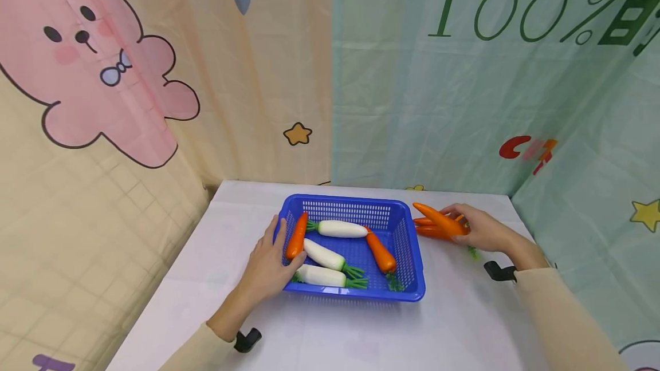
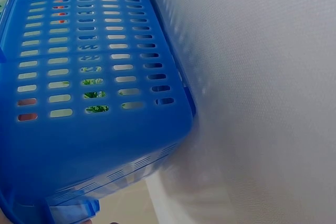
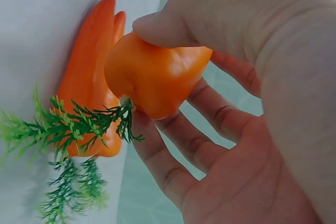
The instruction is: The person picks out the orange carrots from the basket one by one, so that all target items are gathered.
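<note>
A blue plastic basket point(image 1: 356, 296) sits in the middle of the table. My left hand point(image 1: 265, 265) holds its left rim, thumb on the inner side; the left wrist view shows mainly the basket's slotted wall point(image 2: 94, 135). In my right hand point(image 1: 479, 228), right of the basket, an orange carrot point(image 1: 438, 221) is pinched between thumb and fingers, its leafy end point(image 3: 123, 114) towards the wrist camera. Other carrots point(image 3: 86, 72) lie on the table just beneath it. Inside the basket are white radishes point(image 1: 342, 229) with green tops and two carrots point(image 1: 381, 252).
The white-covered table point(image 1: 356, 336) carries the basket and carrots. Printed curtains point(image 1: 412, 102) stand behind it and along both sides. A black wrist mount point(image 1: 500, 271) sits on each forearm. The basket's right wall is close to the loose carrots.
</note>
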The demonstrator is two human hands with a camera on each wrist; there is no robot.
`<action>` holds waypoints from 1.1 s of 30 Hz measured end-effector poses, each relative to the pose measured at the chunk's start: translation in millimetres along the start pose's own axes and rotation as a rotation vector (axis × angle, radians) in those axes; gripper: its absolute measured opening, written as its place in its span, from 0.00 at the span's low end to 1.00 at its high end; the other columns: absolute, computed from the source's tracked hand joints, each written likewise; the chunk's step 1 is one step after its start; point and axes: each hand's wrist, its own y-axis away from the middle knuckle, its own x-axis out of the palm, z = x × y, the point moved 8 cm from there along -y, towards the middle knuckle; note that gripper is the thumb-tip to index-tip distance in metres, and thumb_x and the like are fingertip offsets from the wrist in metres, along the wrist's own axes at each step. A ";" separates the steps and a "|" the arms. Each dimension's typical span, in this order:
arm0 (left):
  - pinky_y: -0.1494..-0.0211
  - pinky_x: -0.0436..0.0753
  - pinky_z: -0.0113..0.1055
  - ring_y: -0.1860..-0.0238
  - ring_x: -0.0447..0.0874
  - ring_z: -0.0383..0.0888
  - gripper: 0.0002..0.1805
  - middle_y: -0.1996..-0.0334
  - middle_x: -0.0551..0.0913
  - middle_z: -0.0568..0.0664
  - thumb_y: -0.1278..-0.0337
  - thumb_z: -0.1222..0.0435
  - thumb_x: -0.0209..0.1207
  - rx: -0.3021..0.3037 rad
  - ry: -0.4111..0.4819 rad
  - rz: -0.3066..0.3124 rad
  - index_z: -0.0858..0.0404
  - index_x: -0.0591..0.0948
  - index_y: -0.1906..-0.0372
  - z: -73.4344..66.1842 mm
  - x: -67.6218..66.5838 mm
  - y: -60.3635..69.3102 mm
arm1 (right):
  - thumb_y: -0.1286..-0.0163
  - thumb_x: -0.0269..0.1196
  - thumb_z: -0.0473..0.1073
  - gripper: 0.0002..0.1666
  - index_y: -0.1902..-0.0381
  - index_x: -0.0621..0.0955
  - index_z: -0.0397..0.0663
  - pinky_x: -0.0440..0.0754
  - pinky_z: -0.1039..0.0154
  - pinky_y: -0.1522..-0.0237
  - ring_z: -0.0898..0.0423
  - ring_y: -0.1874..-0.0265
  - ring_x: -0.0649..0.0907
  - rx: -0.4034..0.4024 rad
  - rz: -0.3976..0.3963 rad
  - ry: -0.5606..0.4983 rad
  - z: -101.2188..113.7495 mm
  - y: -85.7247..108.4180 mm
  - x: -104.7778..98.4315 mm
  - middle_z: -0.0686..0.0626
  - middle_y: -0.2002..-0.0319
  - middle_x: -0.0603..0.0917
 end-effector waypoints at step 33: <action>0.08 0.62 0.80 0.09 0.61 0.78 0.57 0.01 0.42 0.65 0.16 0.40 0.64 0.004 0.005 -0.005 0.64 0.49 0.03 0.3 0.4 2.2 | 0.31 0.81 0.29 0.22 0.41 0.91 0.42 0.89 0.28 0.32 0.42 0.44 0.86 0.009 -0.048 0.071 -34.3 18.0 31.1 0.42 0.44 0.89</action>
